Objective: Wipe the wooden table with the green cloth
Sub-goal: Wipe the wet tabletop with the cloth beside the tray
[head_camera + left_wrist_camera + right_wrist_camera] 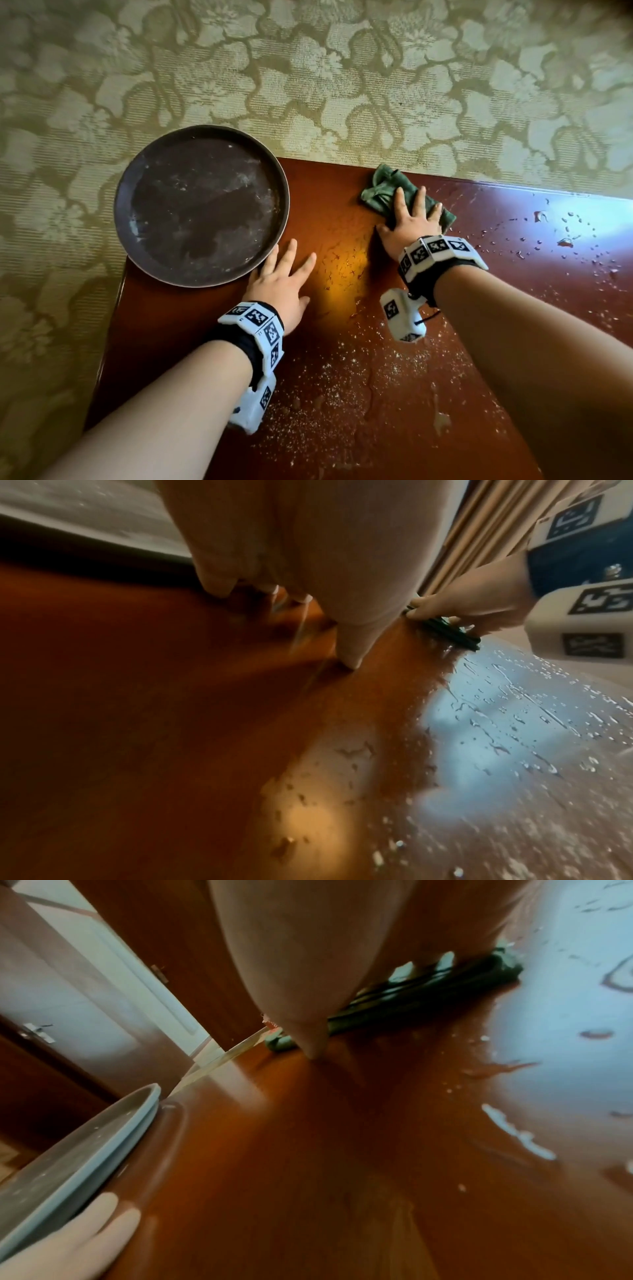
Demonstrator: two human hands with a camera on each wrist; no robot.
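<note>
The green cloth (pixel 383 192) lies crumpled near the far edge of the glossy wooden table (pixel 342 394). My right hand (pixel 409 219) presses flat on it with spread straight fingers; the cloth (pixel 428 993) shows under the palm in the right wrist view, and as a dark strip (pixel 448 634) in the left wrist view. My left hand (pixel 284 274) rests flat on the bare wood beside a tray, fingers straight, holding nothing. Water drops and pale crumbs cover the table to the right and front.
A round dark tray (pixel 202 205) sits on the table's far left corner, overhanging the edge; its rim (pixel 85 1153) shows in the right wrist view. Patterned carpet (pixel 308 68) lies beyond the table. Puddles (pixel 565 236) spread at the right.
</note>
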